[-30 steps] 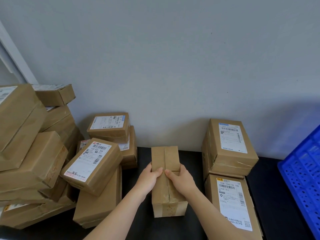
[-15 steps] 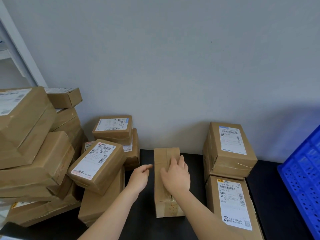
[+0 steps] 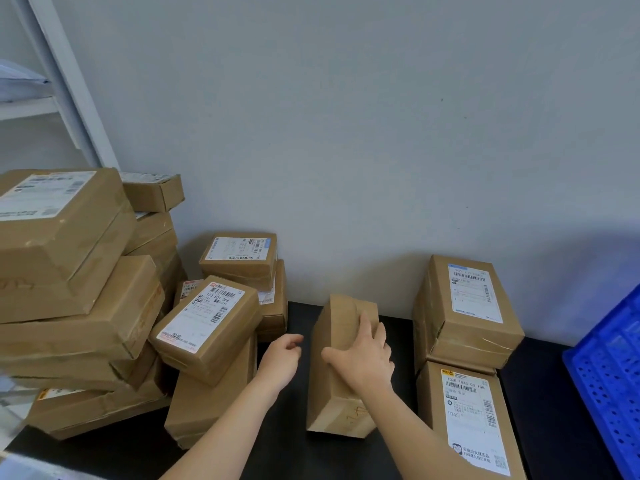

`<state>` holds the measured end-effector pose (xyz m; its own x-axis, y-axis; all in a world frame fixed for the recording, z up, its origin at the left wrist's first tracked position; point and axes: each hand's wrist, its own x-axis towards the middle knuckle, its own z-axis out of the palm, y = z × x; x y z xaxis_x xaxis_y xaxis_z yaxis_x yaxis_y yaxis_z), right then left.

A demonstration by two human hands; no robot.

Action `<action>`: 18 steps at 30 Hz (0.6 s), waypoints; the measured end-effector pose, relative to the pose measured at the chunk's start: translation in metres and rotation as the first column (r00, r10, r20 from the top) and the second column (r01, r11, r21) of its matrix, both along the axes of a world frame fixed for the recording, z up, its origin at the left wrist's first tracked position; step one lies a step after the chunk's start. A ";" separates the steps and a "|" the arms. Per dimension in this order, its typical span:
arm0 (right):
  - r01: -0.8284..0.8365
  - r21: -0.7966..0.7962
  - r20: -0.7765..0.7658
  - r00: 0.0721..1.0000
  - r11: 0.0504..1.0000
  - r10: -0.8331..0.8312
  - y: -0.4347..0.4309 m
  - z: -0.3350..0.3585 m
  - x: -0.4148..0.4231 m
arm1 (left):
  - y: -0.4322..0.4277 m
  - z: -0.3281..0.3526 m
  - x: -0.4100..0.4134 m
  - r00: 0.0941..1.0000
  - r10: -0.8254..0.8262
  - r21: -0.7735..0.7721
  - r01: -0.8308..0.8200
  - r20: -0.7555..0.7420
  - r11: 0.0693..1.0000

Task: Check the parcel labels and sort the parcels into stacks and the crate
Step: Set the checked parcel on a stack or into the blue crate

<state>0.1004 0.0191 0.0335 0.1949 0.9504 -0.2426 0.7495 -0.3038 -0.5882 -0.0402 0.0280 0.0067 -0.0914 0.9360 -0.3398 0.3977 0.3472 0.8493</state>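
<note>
Risk: the parcel (image 3: pixel 332 393) sits tipped on the table (image 3: pixel 277 445) at lower centre of frame, no label showing. Only my right hand (image 3: pixel 363 358) has it, so it may slip and topple against the labelled boxes (image 3: pixel 467 306) at right. The right hand wraps its top, thumb on the left face. My left hand (image 3: pixel 280 358) is loosely curled, empty, just beside.

Brown taped parcel (image 3: pixel 329 400) tilts on its edge on the black table (image 3: pixel 287 445).

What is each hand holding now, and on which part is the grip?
The right hand holds the middle parcel across its top: thumb on the left face, fingers over the right edge. The left hand holds nothing.
</note>
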 end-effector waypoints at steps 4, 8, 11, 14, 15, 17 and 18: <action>0.067 -0.006 -0.338 0.939 0.998 -0.065 0.002 0.000 0.006 | -0.001 -0.001 -0.001 0.999 0.047 -0.062 -0.045 0.019 0.997; 0.088 -0.102 -0.577 0.806 0.991 -0.131 0.002 -0.002 0.017 | 0.004 -0.001 0.001 0.995 0.061 -0.175 -0.046 0.083 0.983; 0.085 -0.160 -0.632 0.757 0.983 -0.168 0.002 -0.010 0.026 | 0.008 -0.004 0.003 0.991 0.068 -0.192 -0.044 0.119 0.980; 0.098 -0.205 -0.636 0.743 0.974 -0.208 0.004 -0.016 0.033 | 0.011 -0.008 0.006 0.994 0.024 -0.159 -0.006 0.111 0.987; 0.099 -0.218 -0.623 0.751 0.971 -0.217 0.005 -0.018 0.034 | 0.012 -0.009 0.008 0.996 0.005 -0.148 0.009 0.092 0.989; 0.102 -0.236 -0.579 0.784 0.966 -0.225 0.007 -0.022 0.036 | 0.013 -0.012 0.011 0.999 -0.028 -0.139 0.033 0.037 0.990; 0.105 -0.241 -0.563 0.794 0.965 -0.227 0.008 -0.024 0.036 | 0.014 -0.014 0.012 0.999 -0.046 -0.136 0.046 0.000 0.990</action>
